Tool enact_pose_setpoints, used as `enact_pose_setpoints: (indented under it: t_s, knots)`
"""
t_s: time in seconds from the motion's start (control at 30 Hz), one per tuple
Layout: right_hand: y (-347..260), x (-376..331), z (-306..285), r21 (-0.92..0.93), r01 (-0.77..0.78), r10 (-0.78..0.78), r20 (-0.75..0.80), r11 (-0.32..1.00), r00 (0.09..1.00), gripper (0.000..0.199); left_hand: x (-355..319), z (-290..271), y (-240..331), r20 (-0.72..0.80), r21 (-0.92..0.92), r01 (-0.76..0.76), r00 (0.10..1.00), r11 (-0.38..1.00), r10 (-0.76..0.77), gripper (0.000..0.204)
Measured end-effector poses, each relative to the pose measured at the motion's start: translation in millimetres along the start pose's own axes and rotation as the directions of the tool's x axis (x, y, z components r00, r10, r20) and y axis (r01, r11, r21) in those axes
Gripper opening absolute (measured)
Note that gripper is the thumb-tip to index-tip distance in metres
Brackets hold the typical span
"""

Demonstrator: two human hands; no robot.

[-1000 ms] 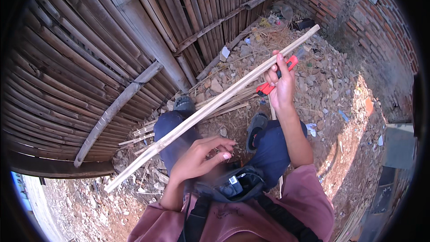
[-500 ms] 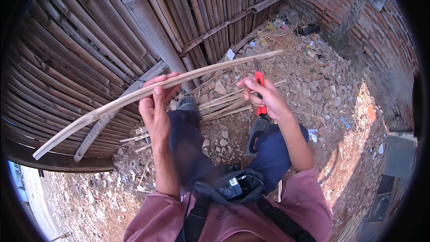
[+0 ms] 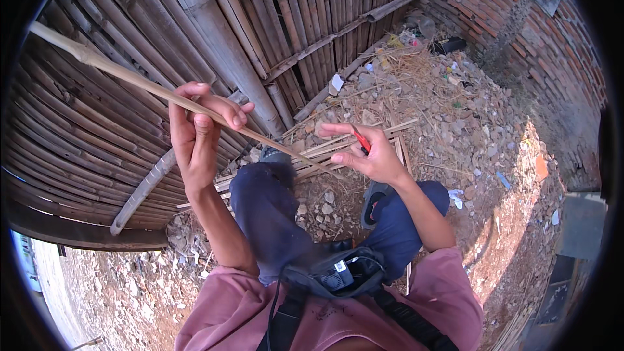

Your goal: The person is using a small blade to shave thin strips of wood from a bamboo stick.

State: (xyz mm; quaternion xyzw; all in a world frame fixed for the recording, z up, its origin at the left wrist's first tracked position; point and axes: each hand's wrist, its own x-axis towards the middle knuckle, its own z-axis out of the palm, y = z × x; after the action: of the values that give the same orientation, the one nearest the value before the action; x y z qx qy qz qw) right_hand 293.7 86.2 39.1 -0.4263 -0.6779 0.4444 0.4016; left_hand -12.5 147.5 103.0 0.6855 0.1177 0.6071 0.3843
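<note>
My left hand (image 3: 198, 140) is closed around a long pale bamboo strip (image 3: 120, 73). The strip slants from the upper left, where a thick node shows, down to a thin end between my knees. In my right hand (image 3: 377, 155) sits a red and black utility knife (image 3: 361, 139), mostly hidden by the hand. The index finger and thumb of that hand stretch toward the strip's thin end without touching it. I cannot make out the knife's blade.
Several split bamboo strips (image 3: 318, 155) lie on the rubble near my feet. A bamboo slat wall (image 3: 97, 130) rises close on the left, with a slanted pole (image 3: 144, 190) against it. A brick wall (image 3: 484, 10) stands at the far right. An opened black pouch (image 3: 338, 272) rests at my waist.
The bamboo strip has swung round: its left end went up and its right end dropped toward my knees. My left hand rose leftward. The knife has turned in my right hand.
</note>
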Motion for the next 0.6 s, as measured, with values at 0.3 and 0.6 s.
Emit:
enact_pose_setpoints:
  t_s: [0.3, 0.6]
  knots:
    - [27, 0, 35, 0.343, -0.103, 0.027, 0.220, 0.934, 0.975, 0.037, 24, 38, -24, 0.163, -0.191, 0.073, 0.986, 0.979, -0.041, 0.073]
    - [34, 3, 46, 0.331, 0.130, -0.019, -0.319, 0.935, 0.948, 0.026, -10, 88, -45, 0.323, 0.082, 0.438, 0.838, 0.895, -0.440, 0.075]
